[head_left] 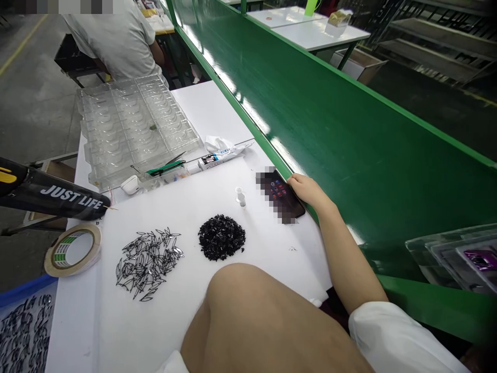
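My right hand (306,190) reaches in from the right, its fingers closed at the upper right edge of a dark phone (289,202) whose screen is lit. The phone lies on the white sheet at the table's right side. My left hand is out of view; a large bent bare limb, apparently my left arm at the elbow, covers the lower middle. Beyond it on the sheet lie a heap of small black pieces (221,237) and, further left, a spread pile of thin black-outlined pieces (149,263). A small clear cup-like piece (240,197) stands between heap and phone.
Clear moulded trays (135,124), a tube (221,157), green-handled tweezers (166,168) and a white case (130,184) lie at the back. Left are a tape roll (73,249), black bottle (58,194) and blue bin (23,290). A green conveyor (349,129) runs right; a seated person is ahead.
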Tool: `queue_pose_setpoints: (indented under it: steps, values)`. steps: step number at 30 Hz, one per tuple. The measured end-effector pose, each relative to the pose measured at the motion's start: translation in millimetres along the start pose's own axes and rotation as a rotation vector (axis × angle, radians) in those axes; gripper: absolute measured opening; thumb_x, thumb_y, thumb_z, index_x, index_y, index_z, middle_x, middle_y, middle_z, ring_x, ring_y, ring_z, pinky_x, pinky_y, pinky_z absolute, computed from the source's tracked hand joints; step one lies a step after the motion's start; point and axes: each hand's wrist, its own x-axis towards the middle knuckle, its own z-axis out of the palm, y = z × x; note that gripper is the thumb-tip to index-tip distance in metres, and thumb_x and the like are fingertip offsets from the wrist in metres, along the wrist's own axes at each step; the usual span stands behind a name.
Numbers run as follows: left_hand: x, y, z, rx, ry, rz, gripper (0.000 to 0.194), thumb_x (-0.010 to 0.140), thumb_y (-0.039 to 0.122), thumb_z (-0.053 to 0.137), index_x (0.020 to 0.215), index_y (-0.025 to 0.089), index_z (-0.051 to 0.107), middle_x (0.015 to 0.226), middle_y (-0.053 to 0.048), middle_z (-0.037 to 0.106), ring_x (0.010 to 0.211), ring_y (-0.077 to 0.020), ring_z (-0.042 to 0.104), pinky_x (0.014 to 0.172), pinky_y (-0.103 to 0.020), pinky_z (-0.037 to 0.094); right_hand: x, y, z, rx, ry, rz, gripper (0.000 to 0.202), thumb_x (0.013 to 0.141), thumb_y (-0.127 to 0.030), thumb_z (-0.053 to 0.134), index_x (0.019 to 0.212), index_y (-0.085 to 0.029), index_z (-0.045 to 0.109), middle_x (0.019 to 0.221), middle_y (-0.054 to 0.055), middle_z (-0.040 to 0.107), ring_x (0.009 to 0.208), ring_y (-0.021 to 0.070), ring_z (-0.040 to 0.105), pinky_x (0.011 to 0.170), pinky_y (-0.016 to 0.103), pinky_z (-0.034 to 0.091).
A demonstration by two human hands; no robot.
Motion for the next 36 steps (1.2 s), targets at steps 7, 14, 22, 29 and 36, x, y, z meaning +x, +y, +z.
queue_pose_setpoints:
  steps: [7,14,22,29,36]
  values:
    - [3.5,-5.6,14.0,0.034,0.091,-0.005,0.024,0.081,0.042,0.051,0.063,0.026,0.047,0.050,-0.002,0.051,0.069,-0.0164,0.062,0.042,-0.026,0.037,-0.4,0.7,0.1,0.007,-0.017,-0.002,0.025,0.081,-0.035,0.034,0.075,-0.022,0.053,0.084,0.005,0.064,0.079,0.0208,0.055,0.066,0.029,0.038]
    - [1.6,1.5,14.5,0.133,0.063,-0.058,0.023,0.078,0.049,0.049,0.072,0.028,0.055,0.061,-0.003,0.059,0.056,-0.0146,0.058,0.045,-0.025,0.040,0.1,1.6,0.4,0.018,-0.014,-0.008,0.024,0.080,-0.034,0.034,0.076,-0.021,0.054,0.085,0.005,0.065,0.079,0.0208,0.055,0.068,0.029,0.039]
    - [-8.8,10.7,10.4,0.023,0.121,-0.064,0.019,0.076,0.047,0.053,0.069,0.030,0.055,0.055,-0.003,0.053,0.060,-0.0183,0.058,0.048,-0.026,0.043,0.2,2.2,0.9,0.019,-0.008,-0.011,0.023,0.080,-0.033,0.034,0.075,-0.021,0.054,0.085,0.006,0.065,0.081,0.0216,0.056,0.069,0.030,0.039]
    - [-17.8,-2.0,8.6,-0.034,0.123,0.032,0.012,0.079,0.034,0.047,0.070,0.030,0.054,0.051,-0.001,0.049,0.049,-0.0162,0.053,0.047,-0.024,0.044,-0.3,1.2,0.4,0.005,-0.010,-0.007,0.023,0.080,-0.033,0.034,0.076,-0.021,0.054,0.086,0.006,0.064,0.080,0.0214,0.055,0.068,0.030,0.039]
    - [-18.5,-8.3,8.4,-0.094,0.134,0.059,0.003,0.073,0.030,0.054,0.072,0.030,0.056,0.048,-0.001,0.049,0.048,-0.0181,0.054,0.043,-0.026,0.041,0.1,2.0,1.1,0.004,-0.009,-0.014,0.024,0.080,-0.031,0.034,0.077,-0.021,0.055,0.086,0.006,0.065,0.080,0.0209,0.055,0.069,0.030,0.039]
